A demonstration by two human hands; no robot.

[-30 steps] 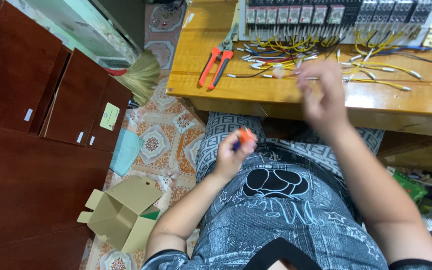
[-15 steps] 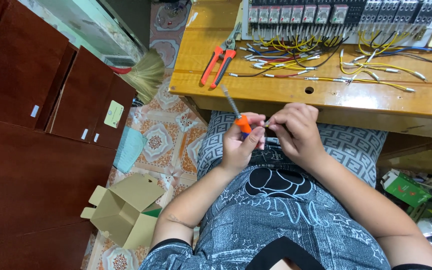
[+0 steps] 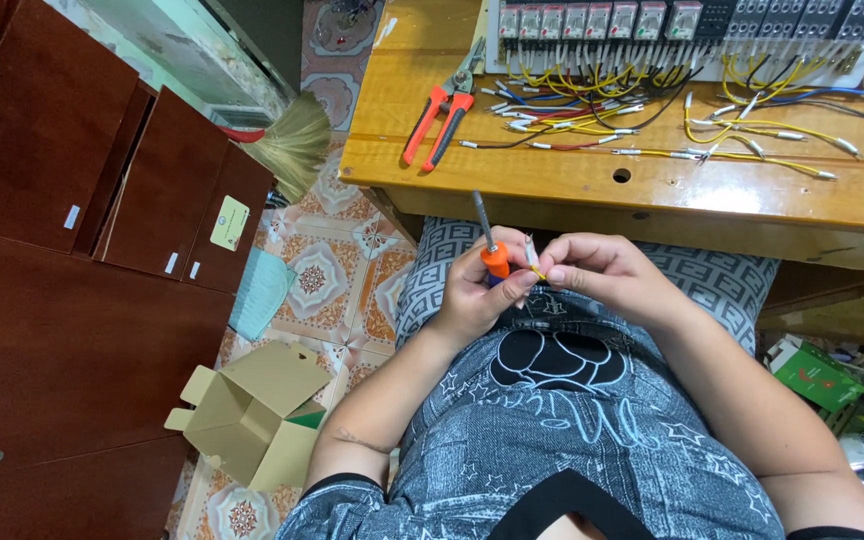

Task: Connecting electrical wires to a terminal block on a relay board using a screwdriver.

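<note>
Cardboard box (image 3: 252,415): open on the tiled floor (image 3: 322,285) to your left, flaps spread, beside the dark wooden cabinets (image 3: 72,250).
Broom (image 3: 287,140): its straw head lies on the floor just off the bench's left edge.
Pliers (image 3: 442,110): red-handled, lying near the left end of the bench (image 3: 592,185), apart from your hands.
Left hand (image 3: 477,295): in your lap below the bench's front edge, fingers clamped on the orange-handled screwdriver (image 3: 490,250), its metal shaft pointing up toward the bench.
Wire piece (image 3: 532,258): short and yellow with a pale sleeve, just beside the screwdriver handle, between your two hands.
Right hand (image 3: 607,275): touching your left, fingers pinched together on the wire piece.
Loose wires (image 3: 652,130): yellow, red, blue and black, spread across the bench middle and right.
Terminal row (image 3: 692,25): along the bench's back edge.
</note>
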